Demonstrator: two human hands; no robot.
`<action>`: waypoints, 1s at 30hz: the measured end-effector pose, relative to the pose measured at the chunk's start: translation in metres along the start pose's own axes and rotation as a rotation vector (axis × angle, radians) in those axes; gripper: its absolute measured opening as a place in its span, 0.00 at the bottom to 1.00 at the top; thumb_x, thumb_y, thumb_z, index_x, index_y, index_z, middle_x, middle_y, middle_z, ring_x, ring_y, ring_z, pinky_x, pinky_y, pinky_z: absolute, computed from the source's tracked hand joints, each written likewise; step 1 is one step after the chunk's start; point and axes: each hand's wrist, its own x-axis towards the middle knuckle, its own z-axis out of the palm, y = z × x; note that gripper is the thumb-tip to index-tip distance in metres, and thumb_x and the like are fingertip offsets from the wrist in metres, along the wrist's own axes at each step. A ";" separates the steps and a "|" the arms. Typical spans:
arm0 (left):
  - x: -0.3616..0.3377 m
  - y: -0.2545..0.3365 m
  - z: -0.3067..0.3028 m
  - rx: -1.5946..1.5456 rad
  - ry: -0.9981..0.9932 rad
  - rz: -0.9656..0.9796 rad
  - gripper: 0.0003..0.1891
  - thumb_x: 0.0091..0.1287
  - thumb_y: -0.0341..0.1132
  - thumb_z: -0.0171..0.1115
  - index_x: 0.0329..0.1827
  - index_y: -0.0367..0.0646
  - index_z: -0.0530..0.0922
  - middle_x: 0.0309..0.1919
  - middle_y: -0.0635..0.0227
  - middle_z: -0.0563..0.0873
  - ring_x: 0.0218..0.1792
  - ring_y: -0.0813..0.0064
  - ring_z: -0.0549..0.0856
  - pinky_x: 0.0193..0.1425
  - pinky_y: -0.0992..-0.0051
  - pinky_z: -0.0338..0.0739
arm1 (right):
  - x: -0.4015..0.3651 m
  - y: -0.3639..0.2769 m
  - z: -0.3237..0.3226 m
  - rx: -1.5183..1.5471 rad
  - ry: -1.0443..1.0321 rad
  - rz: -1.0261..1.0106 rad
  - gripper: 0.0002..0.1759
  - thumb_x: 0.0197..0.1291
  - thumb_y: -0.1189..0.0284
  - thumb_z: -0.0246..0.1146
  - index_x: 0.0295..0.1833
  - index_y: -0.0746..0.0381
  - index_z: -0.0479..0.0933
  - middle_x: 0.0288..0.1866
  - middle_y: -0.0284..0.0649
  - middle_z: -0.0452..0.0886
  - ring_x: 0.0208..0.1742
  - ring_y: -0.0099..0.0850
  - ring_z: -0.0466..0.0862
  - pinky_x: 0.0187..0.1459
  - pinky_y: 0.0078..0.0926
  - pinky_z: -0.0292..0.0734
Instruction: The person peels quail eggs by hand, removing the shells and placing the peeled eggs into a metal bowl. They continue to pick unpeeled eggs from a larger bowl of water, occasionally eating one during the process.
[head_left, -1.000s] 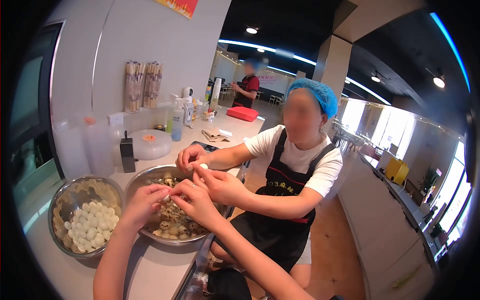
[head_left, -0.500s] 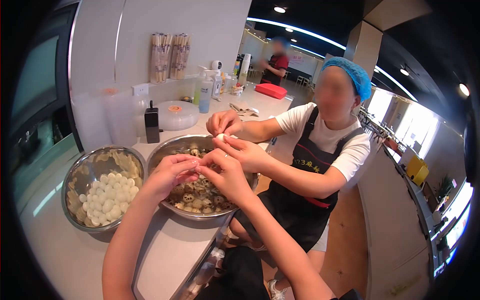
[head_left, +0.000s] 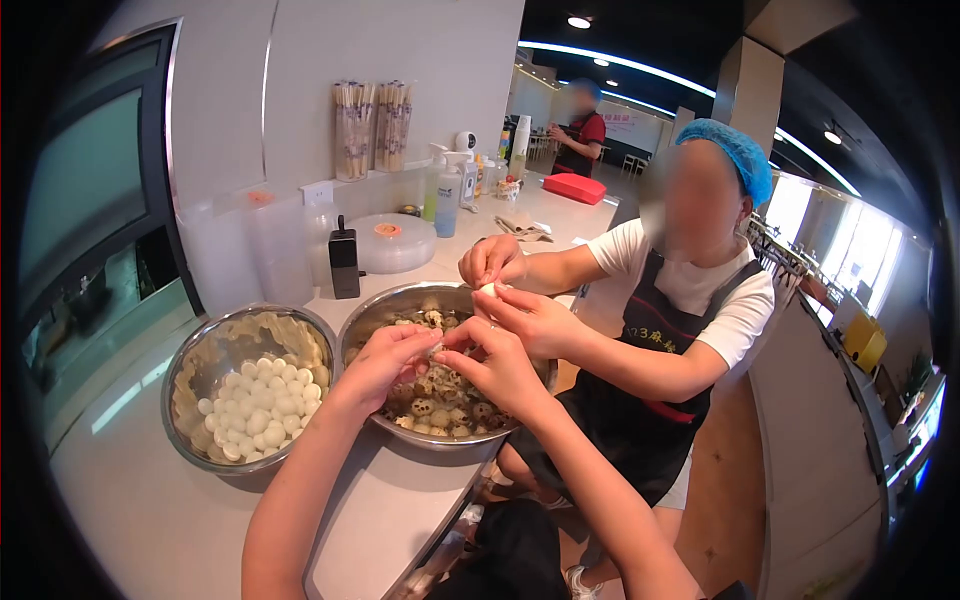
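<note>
Above a steel bowl (head_left: 460,440) of speckled quail eggs in water, my left hand (head_left: 385,362) and my right hand (head_left: 492,362) meet, fingertips pinched around a small quail egg (head_left: 435,350) that is mostly hidden. Both hands hold it between them. Left of them a second steel bowl (head_left: 185,385) carries a heap of white peeled eggs (head_left: 260,405). Just beyond my right hand, a co-worker's two hands pinch another pale egg (head_left: 489,290) over the far rim of the speckled-egg bowl.
A co-worker (head_left: 690,300) in a blue cap and dark apron sits at the right. Behind the bowls are a black box (head_left: 344,262), round plastic lids (head_left: 392,243), pump bottles (head_left: 447,200) and a red tray (head_left: 574,188). Another person (head_left: 580,140) stands far back.
The whole view has shifted, so the bowls and hands appear further right and slightly lower. Between my fingertips a bit of the egg now shows. The co-worker's hands remain close together around the egg.
</note>
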 end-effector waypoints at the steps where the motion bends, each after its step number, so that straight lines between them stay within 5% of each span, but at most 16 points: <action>1: 0.002 -0.002 -0.002 -0.003 -0.008 0.020 0.09 0.60 0.39 0.57 0.32 0.42 0.75 0.23 0.78 0.74 0.22 0.90 0.70 0.23 0.89 0.61 | 0.000 0.001 0.000 -0.010 -0.018 0.020 0.10 0.49 0.74 0.63 0.36 0.67 0.73 0.30 0.38 0.76 0.31 0.24 0.77 0.32 0.19 0.73; 5: 0.002 -0.003 -0.002 0.006 -0.039 0.057 0.08 0.59 0.37 0.58 0.32 0.42 0.75 0.21 0.77 0.74 0.20 0.89 0.70 0.23 0.89 0.62 | 0.000 0.002 0.002 0.016 -0.032 -0.035 0.08 0.49 0.74 0.62 0.31 0.66 0.71 0.27 0.40 0.76 0.28 0.30 0.76 0.30 0.24 0.70; 6: -0.001 -0.004 -0.001 -0.005 -0.057 0.064 0.08 0.59 0.37 0.58 0.32 0.42 0.75 0.21 0.77 0.74 0.20 0.89 0.70 0.23 0.89 0.62 | 0.000 0.003 0.001 0.011 -0.063 -0.023 0.09 0.50 0.73 0.63 0.33 0.67 0.73 0.29 0.37 0.76 0.30 0.23 0.76 0.32 0.18 0.72; 13: -0.002 0.003 0.001 0.019 -0.013 0.040 0.08 0.59 0.35 0.56 0.31 0.38 0.75 0.20 0.74 0.76 0.19 0.86 0.71 0.23 0.88 0.66 | 0.000 0.007 0.003 0.112 -0.034 -0.023 0.08 0.51 0.73 0.61 0.30 0.68 0.71 0.21 0.39 0.74 0.24 0.25 0.72 0.28 0.22 0.67; 30: 0.002 -0.001 0.002 -0.054 -0.010 0.057 0.09 0.63 0.36 0.52 0.37 0.39 0.74 0.28 0.72 0.77 0.23 0.84 0.74 0.25 0.86 0.69 | 0.001 0.012 0.004 0.024 0.047 -0.115 0.08 0.53 0.73 0.57 0.31 0.67 0.70 0.25 0.41 0.74 0.30 0.33 0.74 0.34 0.27 0.68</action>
